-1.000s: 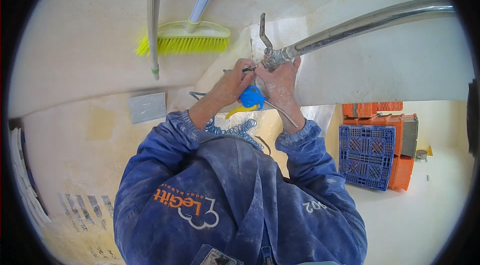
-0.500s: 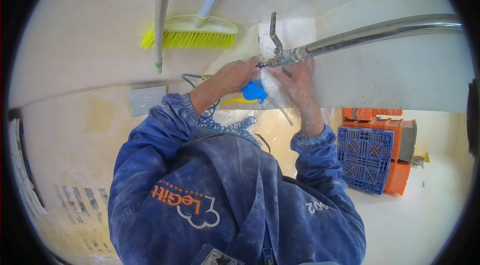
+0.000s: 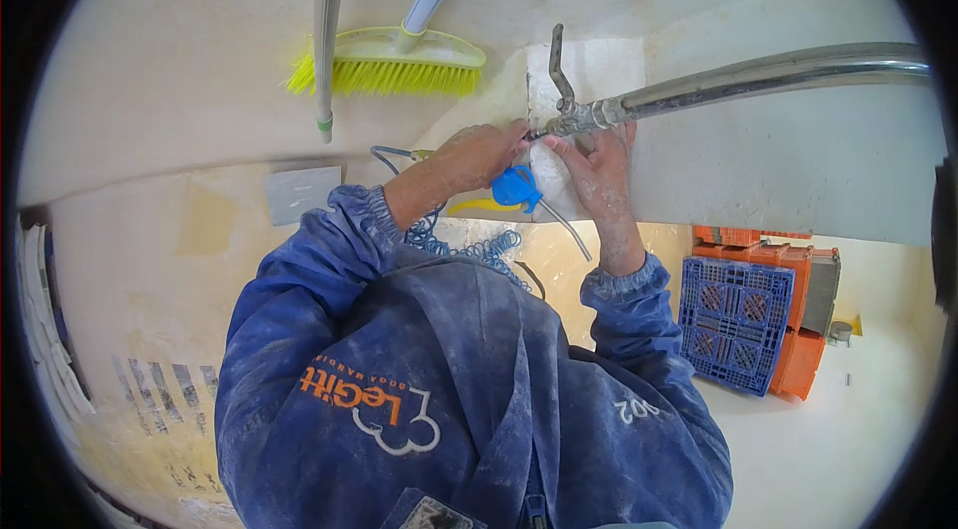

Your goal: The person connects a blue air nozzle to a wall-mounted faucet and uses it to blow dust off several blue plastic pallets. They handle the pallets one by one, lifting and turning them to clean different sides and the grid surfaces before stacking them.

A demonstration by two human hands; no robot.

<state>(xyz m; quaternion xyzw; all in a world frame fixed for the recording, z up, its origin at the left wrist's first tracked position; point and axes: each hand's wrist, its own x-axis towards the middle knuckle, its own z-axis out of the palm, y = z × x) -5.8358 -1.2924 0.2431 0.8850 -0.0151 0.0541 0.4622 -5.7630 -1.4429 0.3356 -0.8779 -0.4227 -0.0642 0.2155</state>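
A metal ball valve with a bent lever handle sits at the end of a shiny steel pipe. At its left end is a small dark fitting, pinched by the closed fingertips of my left hand. My right hand is closed about the valve's underside, thumb toward the fitting; some fingers are hidden behind the metal. Just under my left hand hangs a blue air blow gun with a yellow lever and thin metal nozzle. Whether my left palm touches it, I cannot tell. Both hands look dusty.
A yellow-bristled broom and a grey pole stand at the far left. A coiled blue hose hangs near my chest. At the right are a blue plastic pallet and orange crates.
The whole view has shifted slightly, so the valve and pipe appear a little farther right and lower. Both hands stay at the valve and fitting with nearly the same hold.
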